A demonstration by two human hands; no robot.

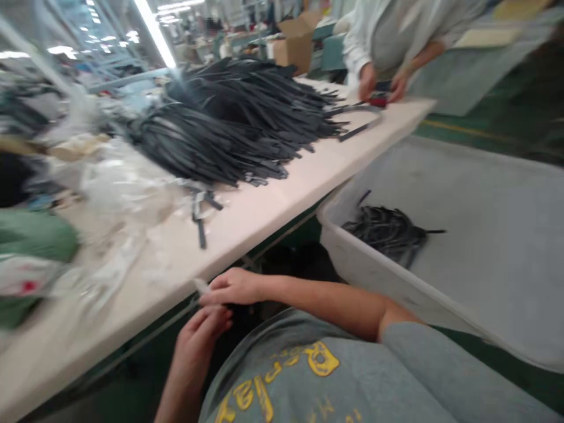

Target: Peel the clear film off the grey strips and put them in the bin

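Observation:
My right hand (235, 286) is closed in a pinch on a small whitish strip (201, 286) at the near edge of the table (264, 205). Just below it, my left hand (203, 328) has its fingers curled close to the right hand's fingertips; whatever it may hold is hidden and blurred. Beyond my hands, a short dark strap piece (201, 233) lies on the table. Farther back rises a large pile of dark straps (238, 117).
Clear plastic bags (123, 182) and a green bundle (35, 235) cover the table's left side. At the right stands a white bin (476, 235) holding tangled dark strips (388, 232). Across the table, a person (392, 41) handles a strap. A cardboard box (297, 44) is behind.

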